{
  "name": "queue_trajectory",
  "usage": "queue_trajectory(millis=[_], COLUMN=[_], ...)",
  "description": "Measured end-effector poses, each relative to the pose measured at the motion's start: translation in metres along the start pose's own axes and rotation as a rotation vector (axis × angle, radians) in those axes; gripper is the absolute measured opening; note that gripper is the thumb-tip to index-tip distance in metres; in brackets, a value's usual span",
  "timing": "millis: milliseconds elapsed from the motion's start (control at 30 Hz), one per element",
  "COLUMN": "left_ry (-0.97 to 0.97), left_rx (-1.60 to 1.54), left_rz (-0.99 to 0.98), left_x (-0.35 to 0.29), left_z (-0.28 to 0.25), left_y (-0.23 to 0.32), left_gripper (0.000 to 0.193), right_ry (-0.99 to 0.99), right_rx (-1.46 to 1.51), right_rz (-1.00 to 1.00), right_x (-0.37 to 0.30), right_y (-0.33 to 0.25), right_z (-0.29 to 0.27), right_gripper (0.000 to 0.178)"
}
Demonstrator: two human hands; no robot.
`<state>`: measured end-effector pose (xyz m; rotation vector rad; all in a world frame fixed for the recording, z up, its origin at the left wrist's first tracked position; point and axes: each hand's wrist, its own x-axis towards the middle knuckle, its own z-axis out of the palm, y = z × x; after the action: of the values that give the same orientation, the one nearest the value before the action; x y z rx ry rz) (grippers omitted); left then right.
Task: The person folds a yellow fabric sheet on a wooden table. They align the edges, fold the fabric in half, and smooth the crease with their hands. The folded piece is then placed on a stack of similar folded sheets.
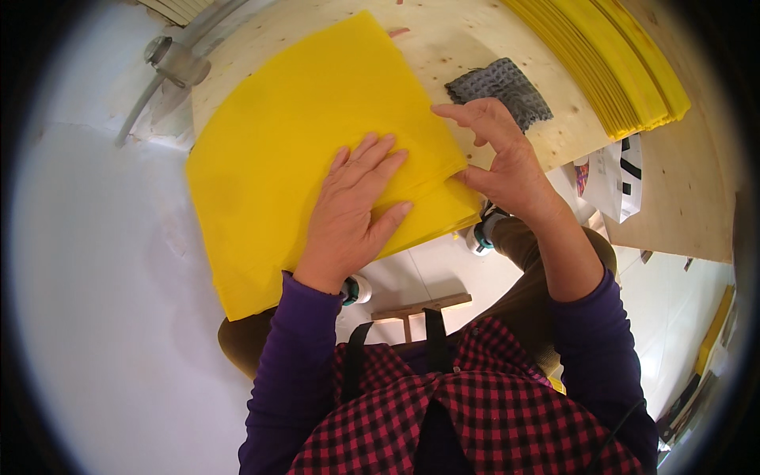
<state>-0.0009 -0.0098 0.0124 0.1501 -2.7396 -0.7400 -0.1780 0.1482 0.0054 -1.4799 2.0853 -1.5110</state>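
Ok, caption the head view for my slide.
Left hand flat on yellow sheets, right hand at their edge, grey cloth on the wooden table.

The yellow sheets (293, 127) look like thin, matt, fairly smooth cloth. Bare plywood with dark knots forms the table (467, 36). The grey rag (499, 85) is rough, bumpy cloth; the checked garment (514, 404), matt fabric. The floor (396, 273) looks smooth and glossy.

Sheets (317, 103) on table (467, 32), cloth (499, 87) to their right (stack (609, 71) farther right)
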Motion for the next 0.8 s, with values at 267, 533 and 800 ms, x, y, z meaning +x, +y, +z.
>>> queue_trajectory(millis=[267,533,800], left_ry=[0.018,0.057,0.057], left_rx=[0.003,-0.107,-0.129], left_rz=[0.028,0.000,-0.010], left_x=[-0.001,0.000,-0.001], left_z=[0.001,0.005,0.006], left_y=[-0.002,-0.006,-0.007], left_gripper=[0.051,0.037,0.037], right_ry=[-0.039,-0.013,0.026], right_rx=[-0.121,0.156,-0.552], right_rz=[-0.216,-0.049,0.370], right_x=[0.018,0.027,0.029], right_y=[-0.005,0.005,0.074], right_z=[-0.001,-0.001,-0.044], right_gripper=[0.024,0.012,0.017])
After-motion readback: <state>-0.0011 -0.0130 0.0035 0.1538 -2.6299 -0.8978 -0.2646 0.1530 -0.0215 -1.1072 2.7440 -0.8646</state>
